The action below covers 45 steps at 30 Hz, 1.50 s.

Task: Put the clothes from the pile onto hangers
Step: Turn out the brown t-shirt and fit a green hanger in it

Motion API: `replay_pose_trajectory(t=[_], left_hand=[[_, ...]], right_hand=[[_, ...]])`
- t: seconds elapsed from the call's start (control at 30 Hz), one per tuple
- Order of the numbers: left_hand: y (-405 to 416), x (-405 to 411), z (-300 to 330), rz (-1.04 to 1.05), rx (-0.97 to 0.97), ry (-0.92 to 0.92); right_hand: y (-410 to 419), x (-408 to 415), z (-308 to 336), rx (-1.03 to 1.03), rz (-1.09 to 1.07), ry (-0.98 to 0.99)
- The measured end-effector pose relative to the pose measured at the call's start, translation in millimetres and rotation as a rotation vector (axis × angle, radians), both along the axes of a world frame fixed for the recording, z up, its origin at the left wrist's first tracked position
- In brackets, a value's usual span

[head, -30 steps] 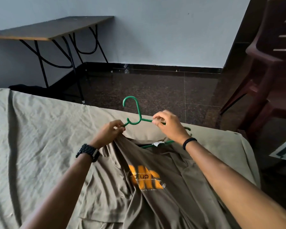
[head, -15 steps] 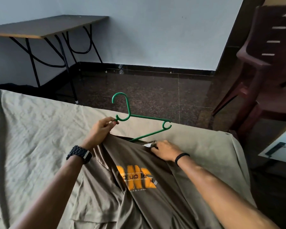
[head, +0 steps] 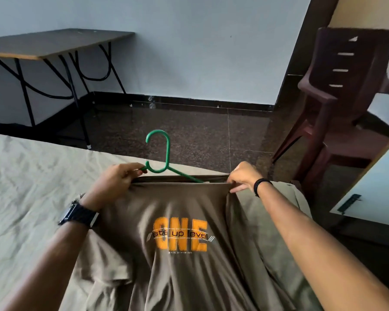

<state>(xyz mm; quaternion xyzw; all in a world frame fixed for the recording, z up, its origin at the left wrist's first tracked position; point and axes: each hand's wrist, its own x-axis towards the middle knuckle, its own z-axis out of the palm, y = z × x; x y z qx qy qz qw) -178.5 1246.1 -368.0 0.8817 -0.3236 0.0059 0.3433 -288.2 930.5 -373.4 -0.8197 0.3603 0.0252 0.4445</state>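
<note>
A brown T-shirt (head: pixel 182 209) with an orange "ONE" print lies on the bed, its neck end stretched between my hands. A green plastic hanger (head: pixel 166 163) sticks out of the neck opening; its hook points up and its right arm runs under the fabric. My left hand (head: pixel 115 180), with a black watch on the wrist, pinches the hanger's left end together with the shirt's edge. My right hand (head: pixel 243 176), with a black wristband, pinches the shirt's edge on the right. Most of the hanger's body is hidden inside the shirt.
A khaki sheet (head: pixel 27 198) covers the bed; more khaki cloth (head: pixel 267 243) lies under my right arm. Beyond the bed's far edge is dark floor (head: pixel 200 135), a folding table (head: pixel 54 43) at far left, a brown plastic chair (head: pixel 337 97) at right, and a white panel (head: pixel 373 187).
My right hand moved from the shirt's collar out to the right and pulled the neck edge taut. The hanger's right arm slid inside the shirt. The shirt is spread wider.
</note>
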Motion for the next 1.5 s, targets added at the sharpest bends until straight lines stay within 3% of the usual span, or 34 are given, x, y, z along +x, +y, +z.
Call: replay_pose_trajectory(t=[0.17, 0.3, 0.47, 0.57, 0.63, 0.73, 0.8, 0.87, 0.97, 1.03, 1.13, 1.27, 1.37, 1.5], left_hand=[[-19, -16, 18, 0.070, 0.030, -0.099], [-52, -33, 43, 0.103, 0.001, -0.193], [-94, -50, 89, 0.157, -0.099, -0.286], [-116, -59, 119, 0.120, -0.196, -0.277], [-130, -62, 142, 0.068, -0.259, -0.265], [-148, -63, 177, 0.010, -0.342, -0.236], [-158, -65, 202, -0.052, -0.398, -0.208], [-169, -69, 227, -0.130, -0.424, -0.205], [-186, -78, 266, -0.234, -0.451, -0.253], [-198, -87, 291, -0.268, -0.480, -0.290], [-217, -105, 328, -0.326, -0.553, -0.351], [-228, -119, 363, -0.400, -0.585, -0.411], [-224, -109, 371, -0.388, -0.413, -0.472], [-226, -97, 366, -0.371, -0.289, -0.453]], right_hand=[[-2, -5, 31, -0.402, 0.198, -0.055], [4, -19, 62, -0.561, 0.301, -0.208], [-8, -39, 113, -0.639, 0.146, -0.422], [-22, -55, 143, -0.407, -0.023, -0.616], [-28, -68, 164, -0.120, -0.077, -0.753], [-36, -101, 201, 0.267, 0.044, -0.810], [-50, -130, 226, 0.359, 0.200, -0.740], [-64, -154, 252, 0.204, 0.229, -0.727], [-82, -186, 297, -0.344, 0.091, -0.807], [-87, -211, 327, -0.570, 0.170, -0.639], [-95, -235, 356, -0.629, 0.300, -0.376], [-105, -255, 391, -0.899, 0.143, -0.512], [-108, -282, 425, -1.079, 0.030, -0.602], [-100, -311, 455, -1.152, 0.015, -0.624]])
